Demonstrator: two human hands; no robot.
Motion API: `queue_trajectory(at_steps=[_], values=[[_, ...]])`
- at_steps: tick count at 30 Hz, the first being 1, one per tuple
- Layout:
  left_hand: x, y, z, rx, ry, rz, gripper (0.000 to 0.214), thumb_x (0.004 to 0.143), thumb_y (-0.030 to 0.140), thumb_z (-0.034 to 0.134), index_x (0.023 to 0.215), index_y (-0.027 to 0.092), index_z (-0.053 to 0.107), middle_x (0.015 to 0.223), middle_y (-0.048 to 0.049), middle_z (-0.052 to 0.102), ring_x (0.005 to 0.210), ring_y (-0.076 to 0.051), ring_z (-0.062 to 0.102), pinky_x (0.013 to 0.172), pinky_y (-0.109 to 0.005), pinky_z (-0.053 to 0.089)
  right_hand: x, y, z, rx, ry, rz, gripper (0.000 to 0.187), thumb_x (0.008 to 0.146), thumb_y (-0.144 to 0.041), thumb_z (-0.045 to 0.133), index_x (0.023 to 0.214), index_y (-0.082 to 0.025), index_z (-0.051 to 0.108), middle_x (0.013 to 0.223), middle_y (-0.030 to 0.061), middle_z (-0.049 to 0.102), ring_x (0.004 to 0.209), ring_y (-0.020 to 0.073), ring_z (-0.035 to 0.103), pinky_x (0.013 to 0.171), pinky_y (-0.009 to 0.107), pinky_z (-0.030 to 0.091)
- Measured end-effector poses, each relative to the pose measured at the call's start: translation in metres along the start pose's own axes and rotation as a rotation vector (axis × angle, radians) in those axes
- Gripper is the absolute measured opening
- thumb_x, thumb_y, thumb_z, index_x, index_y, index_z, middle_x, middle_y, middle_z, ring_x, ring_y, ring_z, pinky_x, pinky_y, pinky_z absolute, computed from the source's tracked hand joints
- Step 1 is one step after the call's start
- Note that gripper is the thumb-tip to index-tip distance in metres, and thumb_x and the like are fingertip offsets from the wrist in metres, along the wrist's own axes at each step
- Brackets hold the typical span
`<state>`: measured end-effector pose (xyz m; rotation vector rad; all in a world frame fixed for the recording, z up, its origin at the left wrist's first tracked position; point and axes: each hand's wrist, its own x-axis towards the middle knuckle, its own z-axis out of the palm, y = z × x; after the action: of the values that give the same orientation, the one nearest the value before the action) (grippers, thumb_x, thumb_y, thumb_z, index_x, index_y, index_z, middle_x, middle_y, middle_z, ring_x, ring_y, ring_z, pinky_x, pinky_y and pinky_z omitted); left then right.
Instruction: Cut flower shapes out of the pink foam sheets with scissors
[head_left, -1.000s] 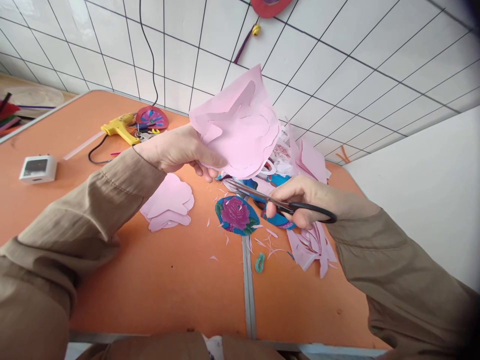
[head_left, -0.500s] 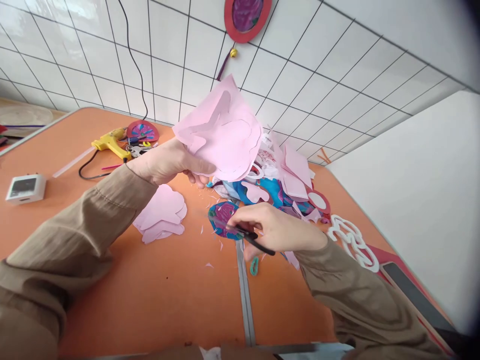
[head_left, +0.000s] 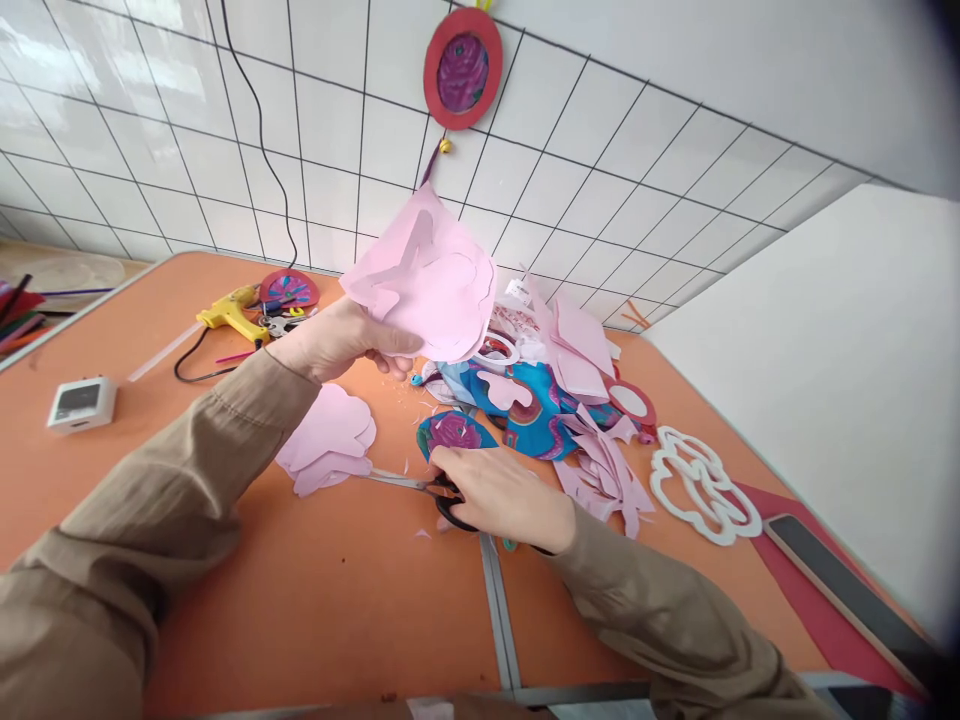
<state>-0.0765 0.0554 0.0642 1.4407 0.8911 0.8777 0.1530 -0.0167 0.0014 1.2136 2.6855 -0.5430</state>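
Pinched in my left hand (head_left: pixel 367 335) is a pink paper sheet (head_left: pixel 442 300), raised above the table, with a curvy cut-out shape showing on its face. My right hand (head_left: pixel 502 495) is wrapped round the black handles of a pair of scissors (head_left: pixel 409 482). The blades point left, their tips near a stack of pink cut-outs (head_left: pixel 330 435) lying on the orange table. Just beyond my right hand lies a blue oval piece with a purple rose (head_left: pixel 454 432). Small pink snippets are scattered around it.
Pink paper strips (head_left: pixel 604 470), folded pink paper (head_left: pixel 577 345) and blue patterned fabric (head_left: pixel 536 435) are heaped at centre right. White curvy outlines (head_left: pixel 705 490) and a phone (head_left: pixel 832 580) lie at right. A yellow glue gun (head_left: pixel 236 312) and white charger (head_left: pixel 82 403) are at left.
My right hand has moved left and slightly down, and the scissors now point toward the stack of cut-outs. The view has shifted upward. My left hand still holds the pink paper sheet.
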Motion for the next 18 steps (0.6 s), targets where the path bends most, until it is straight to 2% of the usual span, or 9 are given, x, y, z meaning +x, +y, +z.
queue_trajectory(at_steps=[5,9,18], values=[[0.001,-0.001,0.003,0.008,0.028,0.03,0.015,0.066,0.018,0.076,0.074,0.013,0.064,0.057,-0.001,0.066,0.051,-0.013,0.062,0.052,-0.026,0.05,0.004,-0.012,0.011,-0.227,0.067,0.029,0.02,0.082,-0.022,0.065,0.096,-0.018,0.053,0.091,0.0048,0.069,0.075,0.0201,0.065,0.053,0.032,0.015],[0.001,-0.002,0.006,0.006,0.005,0.031,0.015,0.065,0.018,0.077,0.074,0.014,0.065,0.056,-0.0007,0.067,0.05,-0.014,0.062,0.052,-0.027,0.051,0.005,-0.016,0.015,-0.248,0.09,0.01,0.021,0.081,-0.025,0.067,0.094,-0.019,0.052,0.087,0.0023,0.069,0.074,0.0191,0.066,0.051,0.032,0.014],[0.003,-0.012,0.017,-0.011,-0.085,0.016,0.014,0.067,0.018,0.077,0.075,0.014,0.065,0.057,-0.0003,0.066,0.05,-0.013,0.061,0.05,-0.026,0.048,0.002,-0.02,0.02,-0.279,0.13,-0.038,0.02,0.081,-0.023,0.065,0.096,-0.017,0.053,0.087,0.0034,0.069,0.072,0.0193,0.065,0.051,0.033,0.018]])
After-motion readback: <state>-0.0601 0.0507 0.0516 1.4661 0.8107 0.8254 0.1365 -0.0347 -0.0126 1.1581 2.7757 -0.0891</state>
